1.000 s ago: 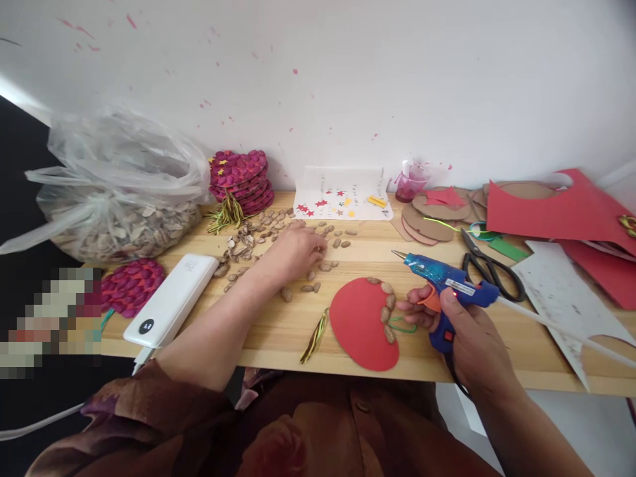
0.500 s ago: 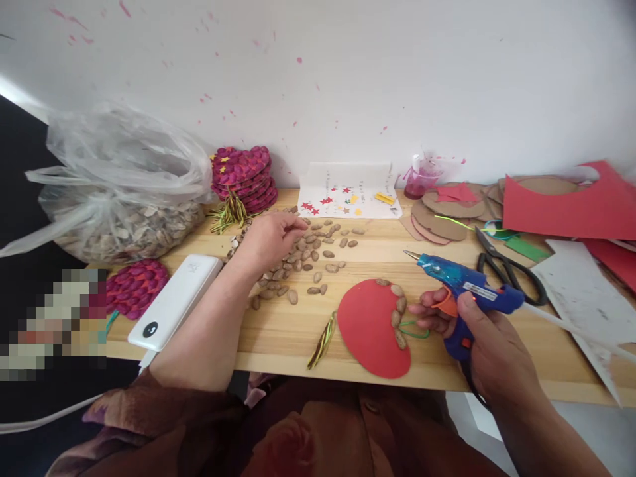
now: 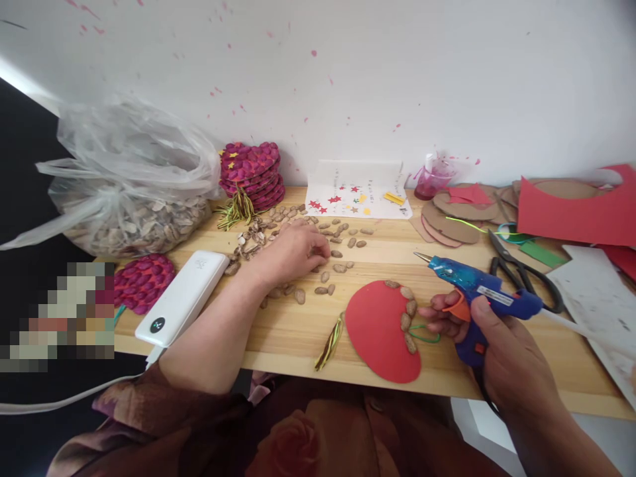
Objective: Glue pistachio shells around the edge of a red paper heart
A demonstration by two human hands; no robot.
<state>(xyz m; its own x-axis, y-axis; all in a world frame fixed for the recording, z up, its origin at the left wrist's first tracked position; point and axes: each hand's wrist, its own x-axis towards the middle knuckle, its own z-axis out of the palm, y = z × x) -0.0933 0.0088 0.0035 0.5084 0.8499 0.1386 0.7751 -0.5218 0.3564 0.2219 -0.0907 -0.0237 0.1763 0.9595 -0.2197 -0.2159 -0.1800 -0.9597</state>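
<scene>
My right hand (image 3: 501,344) grips a blue hot glue gun (image 3: 462,281), its fingers at the orange trigger and its metal nozzle pointing left. Below and left of the nozzle lies a red rounded card (image 3: 380,331) with several peanut shells (image 3: 411,308) along its upper right edge. A green cord loop (image 3: 426,333) and a yellow-and-dark tassel (image 3: 328,343) are at the card's two sides. My left hand (image 3: 298,248) reaches into the loose peanut shells (image 3: 299,296), fingers curled together and pointing right. What its fingertips hold, if anything, is hidden.
A plastic bag of shells (image 3: 134,218), a white power bank (image 3: 183,295) and stacked purple shell-covered pieces (image 3: 253,175) stand left. White paper with stars (image 3: 358,189) lies behind. On the right are scissors (image 3: 521,271), cardboard pieces (image 3: 452,222) and red card (image 3: 571,212).
My left hand has moved right and slightly nearer over the peanut shells. The glue gun stays in my right hand above the table. The whole view has shifted a little.
</scene>
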